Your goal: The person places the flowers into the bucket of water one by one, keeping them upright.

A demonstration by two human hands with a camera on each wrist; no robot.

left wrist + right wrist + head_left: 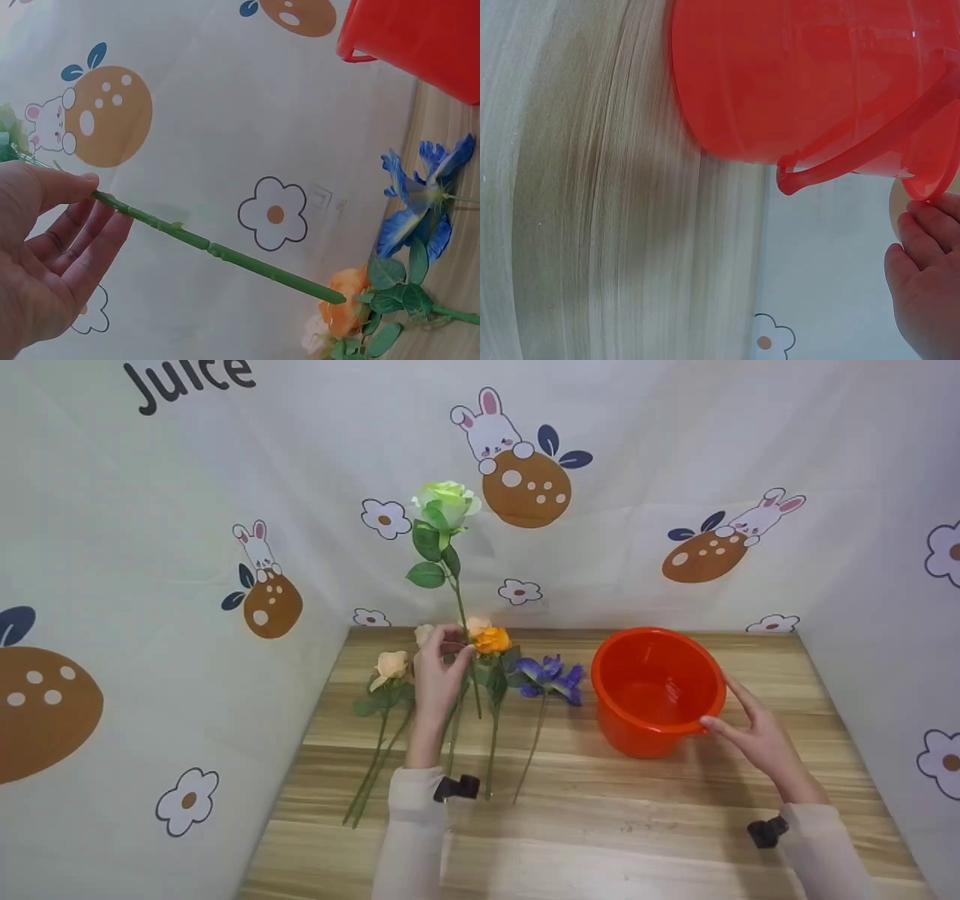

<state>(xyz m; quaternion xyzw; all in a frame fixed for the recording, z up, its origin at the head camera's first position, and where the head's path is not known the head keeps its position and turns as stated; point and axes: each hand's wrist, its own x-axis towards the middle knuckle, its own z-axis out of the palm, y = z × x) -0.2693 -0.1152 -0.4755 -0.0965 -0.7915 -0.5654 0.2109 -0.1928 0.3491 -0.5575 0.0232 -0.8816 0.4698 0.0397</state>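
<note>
My left hand (441,671) pinches the green stem (247,262) of a pale green-white rose (446,506) between thumb and fingers. The rose stands upright above the other flowers, its stem's lower end hanging free. My right hand (765,739) touches the right side of the red bucket's rim, thumb and fairly straight fingers spread apart. The red bucket (637,735) stands upright on the table with its mouth up. In the right wrist view the fingers (922,240) meet the rim's edge, beside the bucket's curved handle (870,146); the thumb is hidden there.
On the wooden table (570,840), left of the bucket, lie a peach rose (390,667), an orange flower (493,640) and a blue-purple iris (551,679), stems toward me. More pale blooms are partly hidden behind my left hand. Printed cloth (615,577) walls the back and sides.
</note>
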